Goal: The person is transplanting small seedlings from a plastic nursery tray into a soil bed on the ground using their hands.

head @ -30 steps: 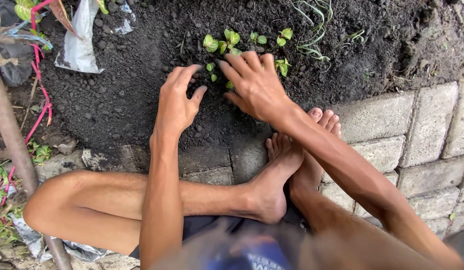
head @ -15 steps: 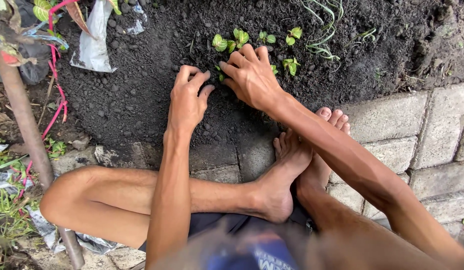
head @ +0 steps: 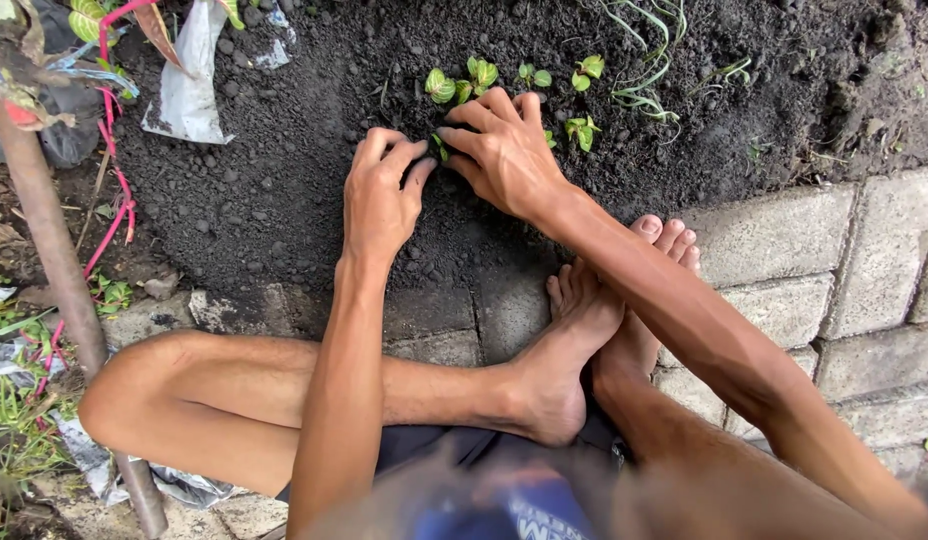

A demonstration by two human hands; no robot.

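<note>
Several green seedlings (head: 481, 75) already stand rooted in the dark soil (head: 284, 170). Both hands, left (head: 379, 200) and right (head: 504, 150), press loosely cupped around one small seedling (head: 441, 146) (barely visible between them), firming unfinished.

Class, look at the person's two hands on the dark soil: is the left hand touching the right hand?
Apart. The head view shows a narrow strip of dark soil and a small green seedling between the left hand and right hand.
</note>
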